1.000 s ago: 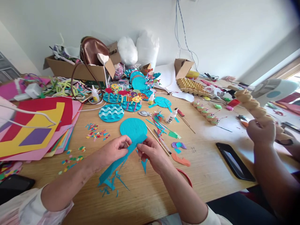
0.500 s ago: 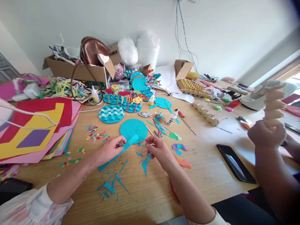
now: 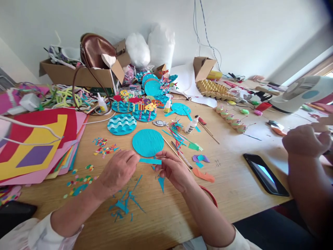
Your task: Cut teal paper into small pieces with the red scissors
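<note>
A blue paper strip [image 3: 150,161] is stretched level between my two hands above the table. The fingers of my left hand [image 3: 119,171] are closed at its left end and hide that end. My right hand [image 3: 174,171] pinches the other end between thumb and fingers. Just beyond the strip lies a round blue disc [image 3: 148,143] with a streaky surface. Blue paper scraps [image 3: 125,205] are scattered on the table below my left hand, and a pointed blue scrap [image 3: 161,183] lies beneath my right hand.
Decorated blue discs [image 3: 121,124], glue bottles [image 3: 191,125] and thin sticks [image 3: 182,155] lie beyond my hands. Coloured sheets [image 3: 41,146] are stacked at left. A phone [image 3: 265,174] lies at right, near another person's hand [image 3: 305,140]. Red scissor-like handles [image 3: 209,195] show beside my right forearm.
My right hand has come onto the strip's right end. The strip has swung from slanted to level. At the right, the other person's hand and the pale wavy piece have moved lower and rightward.
</note>
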Available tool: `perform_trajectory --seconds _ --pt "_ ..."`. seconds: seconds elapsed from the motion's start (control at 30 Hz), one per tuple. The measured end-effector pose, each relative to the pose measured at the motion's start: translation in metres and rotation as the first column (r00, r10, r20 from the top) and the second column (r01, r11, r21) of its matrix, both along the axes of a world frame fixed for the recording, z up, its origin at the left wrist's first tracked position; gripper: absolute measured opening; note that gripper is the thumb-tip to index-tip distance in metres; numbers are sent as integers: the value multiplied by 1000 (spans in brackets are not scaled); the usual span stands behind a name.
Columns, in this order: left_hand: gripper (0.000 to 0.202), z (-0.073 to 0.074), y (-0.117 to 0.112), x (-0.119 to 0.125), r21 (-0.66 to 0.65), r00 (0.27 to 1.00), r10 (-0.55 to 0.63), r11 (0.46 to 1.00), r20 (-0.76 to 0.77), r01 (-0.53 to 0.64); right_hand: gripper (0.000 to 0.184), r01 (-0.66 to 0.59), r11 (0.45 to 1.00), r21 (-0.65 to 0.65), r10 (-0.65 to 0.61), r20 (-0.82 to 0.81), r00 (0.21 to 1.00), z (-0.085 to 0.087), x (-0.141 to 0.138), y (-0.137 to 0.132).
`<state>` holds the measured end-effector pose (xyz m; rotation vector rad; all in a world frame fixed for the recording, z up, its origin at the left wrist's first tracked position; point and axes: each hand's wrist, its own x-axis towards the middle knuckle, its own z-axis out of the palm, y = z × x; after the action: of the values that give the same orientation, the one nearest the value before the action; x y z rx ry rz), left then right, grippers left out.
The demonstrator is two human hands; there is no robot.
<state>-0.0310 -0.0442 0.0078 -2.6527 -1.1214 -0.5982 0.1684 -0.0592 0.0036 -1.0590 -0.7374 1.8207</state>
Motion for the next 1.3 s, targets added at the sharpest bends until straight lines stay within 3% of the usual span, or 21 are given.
perform_trajectory --seconds 0.1,0.27,0.5,0.67,0.83,1.03,1.13,1.3 --pt "19 -7 1 -2 32 1000 -20 999 15 19 20 0 1000 -21 0 -18 1000 0 0 1" --pt "25 -15 0 -4 37 1000 -2 999 5 2 26 -55 998 7 53 125 991 3 -3 4" --pt "20 -7 1 1 -21 981 92 995 -172 -97 18 -89 995 52 67 329 942 3 -9 11" --pt "15 -8 2 3 -158 971 113 976 -213 -148 15 -72 995 67 38 413 910 -4 -13 24" --pt "14 -12 4 6 -339 971 168 915 -172 -218 16 -56 995 87 9 466 885 -8 -14 34" --pt "13 -15 9 10 -425 963 215 866 -162 -264 16 -65 988 137 -19 538 843 -3 -3 26" --pt "12 -17 11 10 -447 962 223 852 -160 -272 12 -123 972 198 -27 620 784 2 10 14" --pt "10 -20 12 8 -453 965 216 852 -152 -262 8 -211 947 240 -70 800 596 6 38 -9"
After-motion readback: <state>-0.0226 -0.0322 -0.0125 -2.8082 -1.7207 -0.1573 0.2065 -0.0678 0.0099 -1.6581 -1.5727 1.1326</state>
